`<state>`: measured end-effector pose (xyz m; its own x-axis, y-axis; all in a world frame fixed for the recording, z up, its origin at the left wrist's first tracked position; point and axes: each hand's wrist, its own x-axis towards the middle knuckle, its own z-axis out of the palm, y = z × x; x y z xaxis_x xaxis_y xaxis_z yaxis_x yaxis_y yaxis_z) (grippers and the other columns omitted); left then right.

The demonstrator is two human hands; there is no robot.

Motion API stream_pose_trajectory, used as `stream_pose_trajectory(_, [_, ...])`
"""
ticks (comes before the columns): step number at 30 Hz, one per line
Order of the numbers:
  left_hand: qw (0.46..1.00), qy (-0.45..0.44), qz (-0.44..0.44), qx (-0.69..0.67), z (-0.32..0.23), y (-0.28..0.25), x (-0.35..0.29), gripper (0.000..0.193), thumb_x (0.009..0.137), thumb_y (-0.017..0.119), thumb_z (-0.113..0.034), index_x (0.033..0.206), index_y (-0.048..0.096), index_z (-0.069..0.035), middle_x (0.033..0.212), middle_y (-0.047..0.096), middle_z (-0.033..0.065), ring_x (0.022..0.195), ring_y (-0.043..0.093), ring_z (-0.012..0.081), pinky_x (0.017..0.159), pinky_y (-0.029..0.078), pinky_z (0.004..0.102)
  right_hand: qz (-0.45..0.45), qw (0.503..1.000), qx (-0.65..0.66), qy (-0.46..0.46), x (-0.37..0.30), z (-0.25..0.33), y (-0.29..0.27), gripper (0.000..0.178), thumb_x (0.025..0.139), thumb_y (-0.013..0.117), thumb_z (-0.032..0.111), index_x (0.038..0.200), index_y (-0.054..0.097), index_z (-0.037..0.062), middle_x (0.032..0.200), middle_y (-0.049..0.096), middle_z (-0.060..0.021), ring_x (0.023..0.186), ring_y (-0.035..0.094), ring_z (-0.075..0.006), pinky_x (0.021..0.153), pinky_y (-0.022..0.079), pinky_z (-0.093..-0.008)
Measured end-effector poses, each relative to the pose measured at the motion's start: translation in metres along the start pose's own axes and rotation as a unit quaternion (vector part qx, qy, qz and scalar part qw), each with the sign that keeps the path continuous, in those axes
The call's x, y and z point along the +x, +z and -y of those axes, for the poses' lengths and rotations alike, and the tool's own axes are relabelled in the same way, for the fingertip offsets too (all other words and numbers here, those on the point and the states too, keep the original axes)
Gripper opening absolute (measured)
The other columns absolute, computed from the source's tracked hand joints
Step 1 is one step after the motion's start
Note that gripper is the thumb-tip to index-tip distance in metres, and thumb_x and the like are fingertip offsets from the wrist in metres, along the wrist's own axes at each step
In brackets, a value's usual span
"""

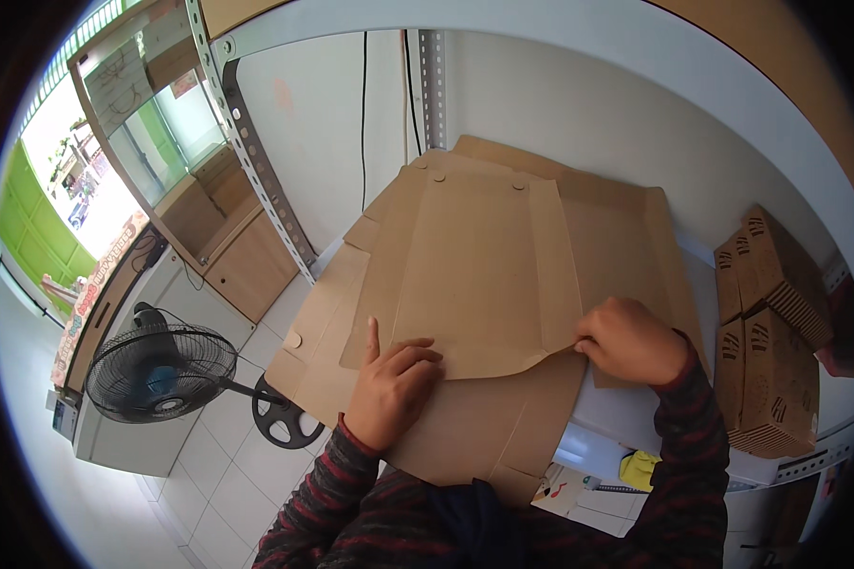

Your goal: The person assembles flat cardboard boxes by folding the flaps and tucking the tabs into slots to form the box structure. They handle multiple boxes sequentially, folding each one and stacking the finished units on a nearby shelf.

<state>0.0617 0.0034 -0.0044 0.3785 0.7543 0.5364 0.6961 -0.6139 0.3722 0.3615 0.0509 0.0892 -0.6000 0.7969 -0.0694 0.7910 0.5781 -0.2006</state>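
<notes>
A flat brown cardboard sheet [474, 256] with crease lines and small round cut marks lies on top of other flat cardboard sheets [484, 417]. My left hand [396, 387] rests on its near left part, index finger stretched out and the other fingers loosely bent. At the near right edge, my right hand [631, 341] is closed, with thumb and fingers pinching the rim of the top sheet, which bows up slightly there. Another sheet [617, 228] shows beneath, reaching out to the back right.
Folded brown cardboard boxes [769, 332] are stacked on the right of the white shelf. A black standing fan [161, 373] is on the left, near a cabinet with glass [176, 142]. A perforated metal post [256, 142] rises at the back left. A yellow cloth [640, 469] lies lower right.
</notes>
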Motion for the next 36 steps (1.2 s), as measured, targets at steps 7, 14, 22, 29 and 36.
stream_pose_trajectory(7, [0.999,-0.008,0.042,-0.023,0.003,-0.003,-0.007,0.014,0.077,0.067,-0.004,0.089,0.063,-0.009,0.103,0.066,0.0036,0.111,0.061,0.0226,0.111,0.029,0.0571,-0.064,0.995,-0.071,0.03,0.004,-0.006,0.009,0.013,0.076,0.068,0.011,0.071,0.067,-0.0007,0.067,0.062,-0.021,0.067,0.063,-0.0389,0.066,0.052,-0.044])
stream_pose_trajectory(14, [0.998,0.008,0.033,-0.058,0.005,0.001,-0.011,0.017,0.077,0.067,-0.004,0.094,0.063,-0.007,0.109,0.066,0.0081,0.114,0.059,0.0285,0.103,0.043,0.0488,-0.142,0.986,-0.089,-0.006,0.025,-0.022,0.032,0.031,0.071,0.078,0.024,0.087,0.066,-0.0001,0.089,0.063,-0.0171,0.091,0.062,-0.0348,0.081,0.049,-0.0432])
stream_pose_trajectory(22, [0.994,-0.018,0.043,-0.095,0.011,-0.003,-0.016,0.023,0.077,0.069,-0.003,0.099,0.064,-0.007,0.112,0.066,0.0084,0.117,0.058,0.0298,0.104,0.04,0.0511,-0.024,0.991,-0.082,0.1,0.032,-0.045,0.044,0.079,0.071,0.076,0.051,0.128,0.052,0.0018,0.131,0.052,-0.0236,0.12,0.05,-0.0391,0.103,0.04,-0.044])
stream_pose_trajectory(29, [0.998,-0.065,-0.007,0.011,0.021,-0.028,-0.019,0.037,0.071,0.072,-0.002,0.107,0.062,-0.007,0.114,0.065,0.0088,0.117,0.057,0.0298,0.108,0.037,0.0515,-0.057,0.984,-0.148,0.082,0.024,-0.042,0.041,0.087,0.071,0.074,0.058,0.131,0.049,0.0003,0.136,0.048,-0.0232,0.123,0.048,-0.0398,0.106,0.036,-0.0465])
stream_pose_trajectory(36, [0.994,-0.091,-0.056,-0.016,0.07,-0.043,-0.011,0.024,0.074,0.077,-0.013,0.093,0.065,-0.005,0.08,0.067,0.008,0.076,0.066,0.0269,0.074,0.049,0.0365,0.051,0.997,-0.048,0.019,0.008,-0.018,0.003,0.089,0.059,0.086,0.043,0.127,0.05,-0.0015,0.115,0.06,-0.0218,0.11,0.057,-0.0376,0.096,0.044,-0.046])
